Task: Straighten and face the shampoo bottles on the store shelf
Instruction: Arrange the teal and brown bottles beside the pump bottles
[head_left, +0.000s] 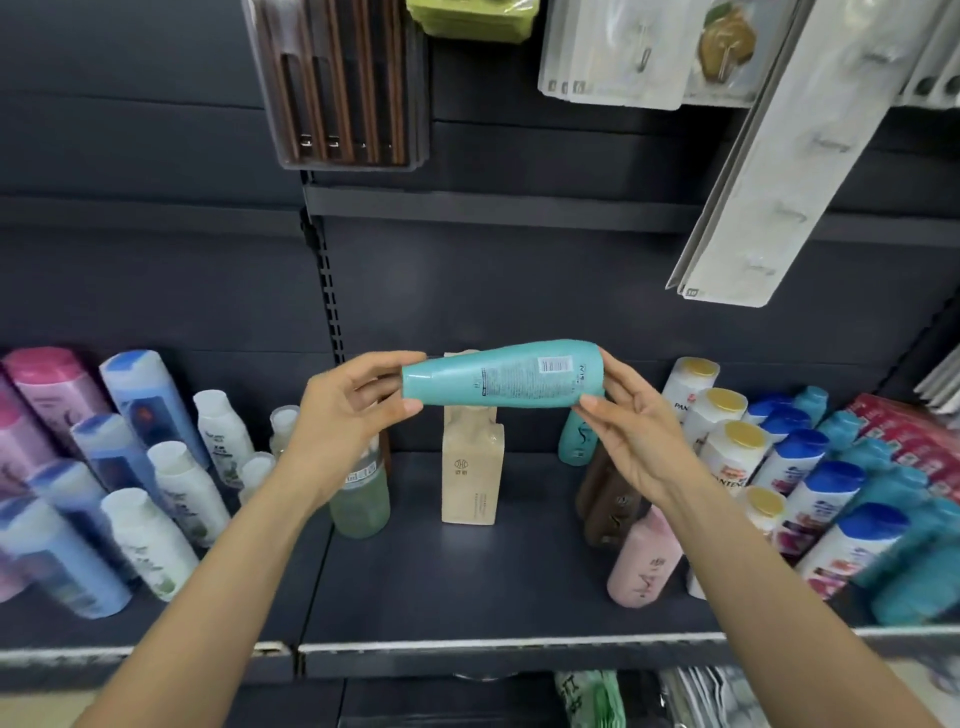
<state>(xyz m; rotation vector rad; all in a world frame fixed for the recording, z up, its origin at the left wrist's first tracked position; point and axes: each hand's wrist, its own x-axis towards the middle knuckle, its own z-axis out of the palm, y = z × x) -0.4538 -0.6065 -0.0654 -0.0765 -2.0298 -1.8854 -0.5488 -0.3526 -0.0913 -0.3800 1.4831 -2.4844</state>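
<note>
The teal shampoo bottle (501, 373) is lying horizontally in mid-air above the shelf (467, 582), printed back label facing the camera. The left hand (345, 410) is gripping its narrow end, fingers curled around it. The right hand (631, 431) is pinching its wide end. The beige bottle (471, 480) is standing directly behind.

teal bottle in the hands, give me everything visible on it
The teal bottle is smooth, glossy plastic, tapered: narrow at its left end, wide at its right. It lies roughly level in mid-air above the shelf, in front of the beige bottle. Its back faces the camera: fine print and a small white barcode patch. The left hand holds the narrow end, the right hand the wide end. No cap is discernible.
</note>
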